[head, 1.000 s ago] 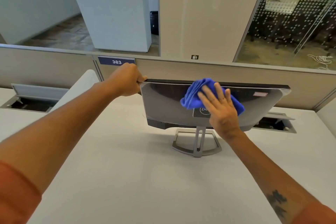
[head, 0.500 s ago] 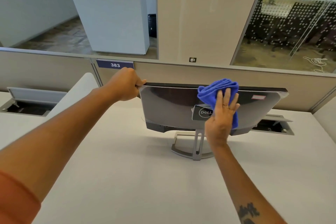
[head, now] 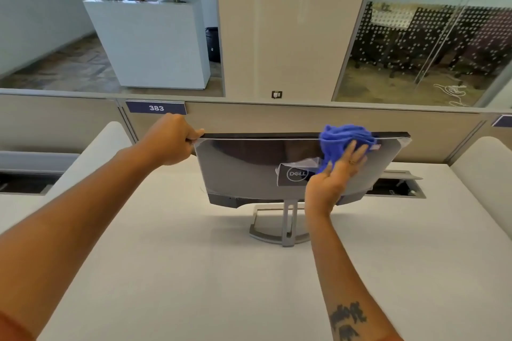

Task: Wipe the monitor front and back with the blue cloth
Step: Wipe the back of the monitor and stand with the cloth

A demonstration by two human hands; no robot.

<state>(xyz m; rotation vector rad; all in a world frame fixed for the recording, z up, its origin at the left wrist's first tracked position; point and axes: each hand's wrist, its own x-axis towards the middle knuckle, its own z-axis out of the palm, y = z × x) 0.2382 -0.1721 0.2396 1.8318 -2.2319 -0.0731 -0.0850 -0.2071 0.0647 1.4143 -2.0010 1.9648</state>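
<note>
Right hand flat on the blue cloth, pressing it to the monitor back; left hand braces the far corner.

Fingers of the right hand are spread nearly straight, palm down on the bunched cloth, which sits just beyond the fingertips near the panel's top edge, up and right of the logo plate. Left hand is curled round the top corner well to the left of the wiping hand, thumb over the edge, likely to stop the panel tilting on its stand under the wiping pressure. Monitor's rear faces the person, so the back is the side in hand; screen side not visible. Desk lies below both wrists.
</note>
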